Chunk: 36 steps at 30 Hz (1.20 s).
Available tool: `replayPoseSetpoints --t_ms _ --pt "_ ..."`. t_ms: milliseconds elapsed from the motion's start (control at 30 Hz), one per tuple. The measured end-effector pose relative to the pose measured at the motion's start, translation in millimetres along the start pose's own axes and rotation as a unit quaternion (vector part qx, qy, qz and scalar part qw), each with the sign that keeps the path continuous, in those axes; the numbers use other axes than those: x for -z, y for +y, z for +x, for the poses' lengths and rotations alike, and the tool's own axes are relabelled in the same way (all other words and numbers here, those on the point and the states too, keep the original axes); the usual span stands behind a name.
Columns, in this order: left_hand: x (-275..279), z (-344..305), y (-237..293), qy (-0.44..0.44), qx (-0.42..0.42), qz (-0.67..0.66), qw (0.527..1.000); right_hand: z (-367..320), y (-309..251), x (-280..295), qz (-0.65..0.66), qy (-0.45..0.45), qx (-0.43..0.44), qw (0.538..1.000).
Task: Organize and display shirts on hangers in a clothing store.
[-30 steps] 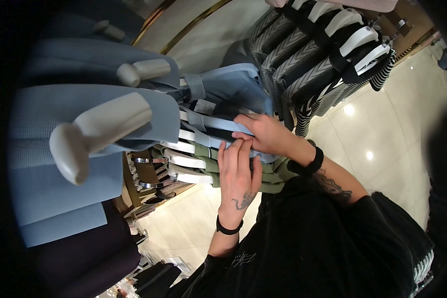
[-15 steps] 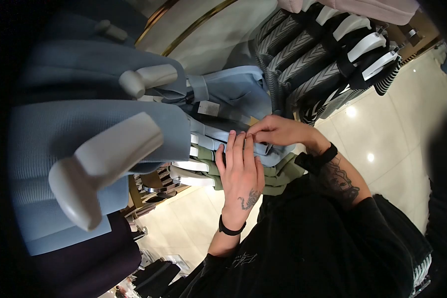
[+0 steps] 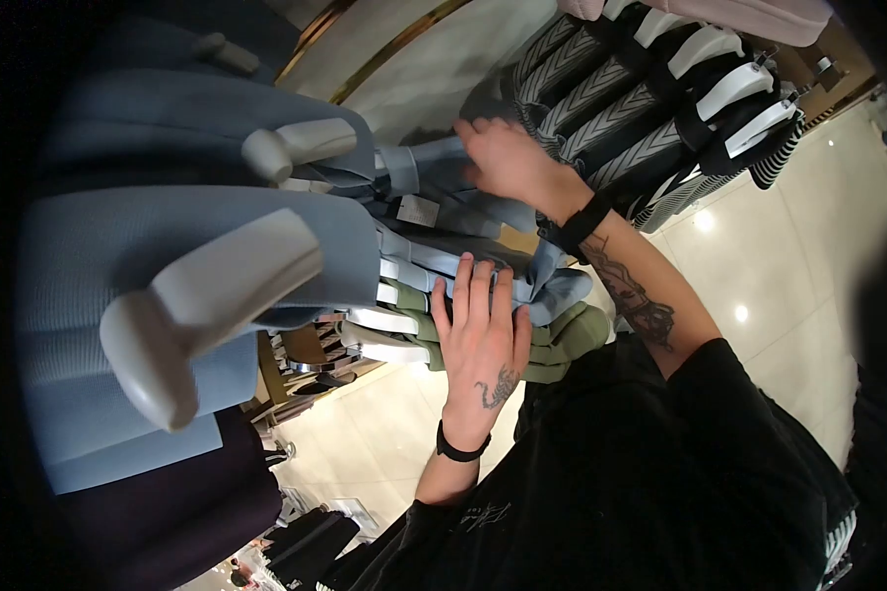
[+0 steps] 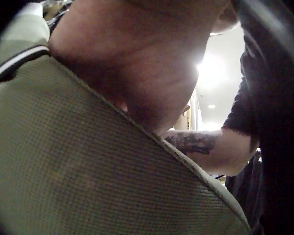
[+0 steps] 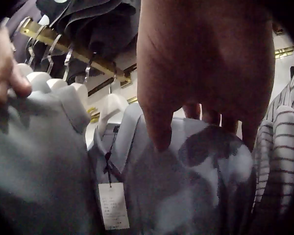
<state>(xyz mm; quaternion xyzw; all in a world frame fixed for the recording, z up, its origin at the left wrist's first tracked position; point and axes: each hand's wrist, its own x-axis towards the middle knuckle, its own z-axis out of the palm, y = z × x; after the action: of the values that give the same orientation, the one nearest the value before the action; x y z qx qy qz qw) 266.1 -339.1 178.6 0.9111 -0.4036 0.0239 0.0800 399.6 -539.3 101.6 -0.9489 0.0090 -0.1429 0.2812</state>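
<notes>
Crowded on the rail (image 5: 54, 46), blue tops (image 3: 419, 258) are hanging under my flat, empty left hand (image 3: 478, 345) while my right hand (image 3: 503, 158), fingers loose, is reaching 1 farther back; tugging could be slipping it off its hanger (image 5: 112, 105).

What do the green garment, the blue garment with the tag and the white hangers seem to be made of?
Green garment: knitted fabric, matte; a fine grid texture shows close up. Blue garment: smoother matte cloth, probably woven; soft folds. White hangers: likely plastic, smooth with slight sheen.
</notes>
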Motion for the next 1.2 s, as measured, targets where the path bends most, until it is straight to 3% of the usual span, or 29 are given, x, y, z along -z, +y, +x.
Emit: replayPoseSetpoints --t_ms 100,200,333,467,500,600,800,900,1200 --pt "-1.4 -0.8 -0.7 0.005 -0.001 0.003 1.000 -14.8 -0.9 -4.5 0.054 -0.127 -0.006 0.990" --pt "-1.2 -0.7 -1.3 0.002 -0.003 0.006 1.000 -42.2 -6.2 -14.6 0.147 -0.089 0.034 0.985" --pt "-2.0 0.4 -0.9 -0.002 -0.001 0.011 1.000 -65.2 -27.6 12.8 0.190 -0.164 0.054 0.966" --pt "-2.3 -0.9 -2.1 -0.005 -0.002 0.003 1.000 -75.1 -33.3 18.8 0.200 -0.178 0.057 0.962" --pt "-2.3 -0.7 -2.5 -0.004 -0.005 0.004 1.000 -76.9 -23.6 7.5 0.160 -0.130 0.200 0.958" --pt "-1.3 -0.4 -3.0 -0.001 -0.009 0.005 1.000 -81.0 -18.5 -2.3 0.130 -0.083 0.267 0.951" --pt "0.2 1.3 -1.2 -0.002 -0.013 0.011 1.000 -80.1 -23.6 10.2 0.192 -0.142 0.200 0.950" --pt "0.6 1.6 0.0 -0.007 -0.011 0.016 1.000 -79.5 -29.0 20.9 0.280 -0.235 0.024 0.930" --pt "3.0 -0.3 1.3 -0.014 -0.003 0.014 1.000 -58.8 -11.6 6.2 0.094 -0.008 0.012 0.995"
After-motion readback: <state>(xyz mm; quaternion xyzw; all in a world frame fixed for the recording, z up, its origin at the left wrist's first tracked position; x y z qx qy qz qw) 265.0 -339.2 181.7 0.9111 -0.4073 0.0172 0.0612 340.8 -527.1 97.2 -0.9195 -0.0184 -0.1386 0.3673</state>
